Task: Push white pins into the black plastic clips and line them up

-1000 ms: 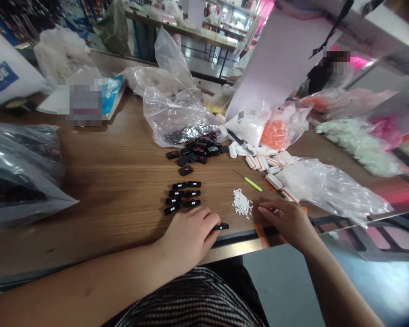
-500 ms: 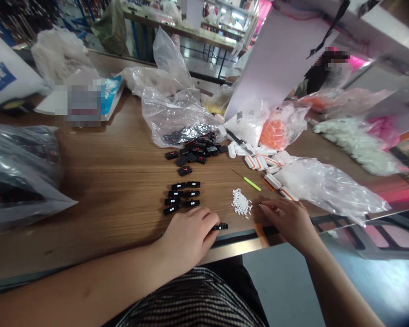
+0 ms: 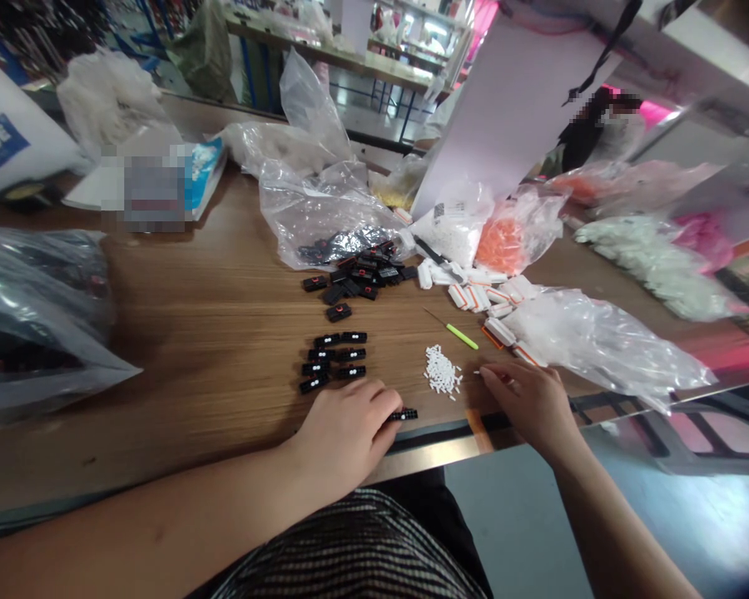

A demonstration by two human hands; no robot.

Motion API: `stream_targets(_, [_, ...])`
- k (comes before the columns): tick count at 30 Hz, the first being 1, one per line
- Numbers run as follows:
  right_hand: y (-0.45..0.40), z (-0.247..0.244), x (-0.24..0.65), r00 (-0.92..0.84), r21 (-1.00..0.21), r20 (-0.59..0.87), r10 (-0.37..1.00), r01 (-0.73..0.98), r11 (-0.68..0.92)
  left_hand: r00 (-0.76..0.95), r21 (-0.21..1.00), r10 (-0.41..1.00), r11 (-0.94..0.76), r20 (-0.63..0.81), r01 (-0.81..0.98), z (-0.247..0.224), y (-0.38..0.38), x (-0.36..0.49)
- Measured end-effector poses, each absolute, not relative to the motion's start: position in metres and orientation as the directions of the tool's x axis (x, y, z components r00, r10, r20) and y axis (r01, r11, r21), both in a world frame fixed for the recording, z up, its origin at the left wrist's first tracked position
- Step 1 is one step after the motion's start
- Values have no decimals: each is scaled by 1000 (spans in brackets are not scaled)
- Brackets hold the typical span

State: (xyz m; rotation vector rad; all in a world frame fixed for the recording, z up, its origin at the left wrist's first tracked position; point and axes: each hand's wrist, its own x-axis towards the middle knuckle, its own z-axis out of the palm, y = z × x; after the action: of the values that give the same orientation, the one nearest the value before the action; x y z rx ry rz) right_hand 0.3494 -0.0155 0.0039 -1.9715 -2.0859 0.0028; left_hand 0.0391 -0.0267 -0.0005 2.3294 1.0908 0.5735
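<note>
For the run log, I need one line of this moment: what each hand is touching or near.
left hand: touches black rectangular piece | right hand: near pile of small white pieces, grip unclear | black pieces in rows

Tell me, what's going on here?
A person sits at a wooden workbench. Their left hand rests on a small black plastic piece at the bench edge, beside two rows of similar black pieces. Their right hand is near a pile of tiny white pegs, its fingers drawn together. A heap of black pieces lies by a clear plastic bag.
</note>
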Motion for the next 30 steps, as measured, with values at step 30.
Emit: stream_targets(30, [-48, 23, 246, -410, -543, 202, 889, 709, 450, 602, 586, 782, -566, 159, 580, -1, -26, 39])
